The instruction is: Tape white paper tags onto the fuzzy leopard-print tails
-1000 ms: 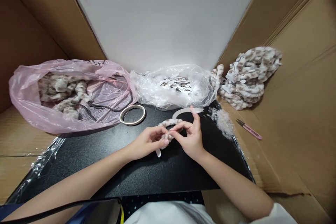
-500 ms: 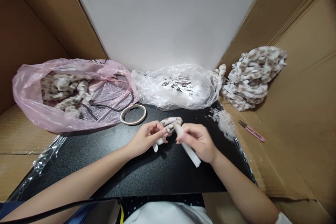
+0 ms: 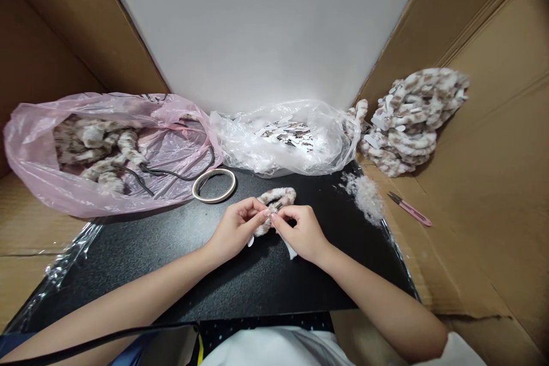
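Observation:
Over the black tabletop, my left hand (image 3: 235, 227) pinches a fluffy white-and-brown band (image 3: 283, 194) between thumb and forefinger. A small white tab (image 3: 251, 241) pokes out below that hand. My right hand (image 3: 305, 233) has its thumb and forefinger closed on a white strip (image 3: 292, 251), whose free end hangs beneath the palm. Both sets of fingertips meet at the near part of the band, and they hide the exact spot where strip and band touch. The band's far side curves up behind the fingers.
A tape roll (image 3: 194, 187) lies left of my hands, beside a pink plastic bag (image 3: 30, 143) of fluffy pieces and dark cords. Behind is a clear bag (image 3: 240, 146) of white pieces. On the right are lint (image 3: 365, 197), pink snips (image 3: 412, 213) and piled fluffy bands (image 3: 407, 120).
My right hand has moved left and brought the white strip against the band, meeting my left fingertips. Less of the strip shows now. The left hand stays pinched on the band.

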Demonstrator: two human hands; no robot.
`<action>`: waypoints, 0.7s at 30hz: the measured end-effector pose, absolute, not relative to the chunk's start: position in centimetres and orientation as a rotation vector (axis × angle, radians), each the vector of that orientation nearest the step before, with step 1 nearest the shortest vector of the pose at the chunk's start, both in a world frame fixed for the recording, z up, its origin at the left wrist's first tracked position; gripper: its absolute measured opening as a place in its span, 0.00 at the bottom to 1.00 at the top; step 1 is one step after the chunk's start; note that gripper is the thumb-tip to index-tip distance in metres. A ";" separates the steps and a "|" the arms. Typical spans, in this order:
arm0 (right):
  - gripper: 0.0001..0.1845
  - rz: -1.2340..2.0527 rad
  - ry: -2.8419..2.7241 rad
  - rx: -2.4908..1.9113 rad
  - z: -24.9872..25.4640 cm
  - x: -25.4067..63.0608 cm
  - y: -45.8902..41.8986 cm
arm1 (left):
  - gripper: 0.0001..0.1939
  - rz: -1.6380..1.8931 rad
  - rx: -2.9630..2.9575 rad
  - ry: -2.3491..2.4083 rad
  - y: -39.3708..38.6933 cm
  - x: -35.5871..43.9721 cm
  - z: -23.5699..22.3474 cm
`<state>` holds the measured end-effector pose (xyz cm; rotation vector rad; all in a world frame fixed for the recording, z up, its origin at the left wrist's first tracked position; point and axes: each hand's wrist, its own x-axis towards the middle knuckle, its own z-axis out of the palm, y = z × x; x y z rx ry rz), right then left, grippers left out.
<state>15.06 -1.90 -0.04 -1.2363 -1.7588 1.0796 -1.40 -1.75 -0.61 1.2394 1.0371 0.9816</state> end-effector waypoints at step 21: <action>0.07 0.911 -1.755 -1.259 1.9 17.3 -0.7 | 0.13 0.954 1.464 1.125 -1.0 -2.9 1.5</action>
